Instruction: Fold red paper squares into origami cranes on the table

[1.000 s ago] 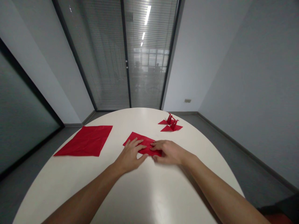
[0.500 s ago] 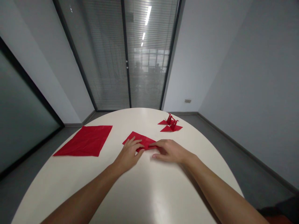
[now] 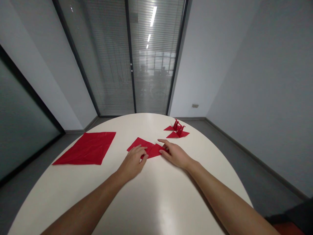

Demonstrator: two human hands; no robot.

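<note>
A partly folded sheet of red origami paper [image 3: 153, 150] lies on the white table between my two hands. My left hand [image 3: 134, 160] rests over its left part, palm down, fingers stretched out and pressing it to the table. At the paper's right corner, my right hand [image 3: 177, 155] has its thumb on the near side and its curled fingers behind, with the index finger held out above. Those fingers hide part of that corner.
A flat, creased sheet of red paper [image 3: 89, 148] lies at the left of the round white table [image 3: 137, 202]. Two red paper cranes [image 3: 180, 132] stand at the back right, close together. Beyond the table are a glass partition with blinds [image 3: 110, 65] and grey walls.
My right hand has lifted its index finger off the paper, and its thumb has moved up onto the right corner. More of the paper's right part shows. My left hand stays on the paper.
</note>
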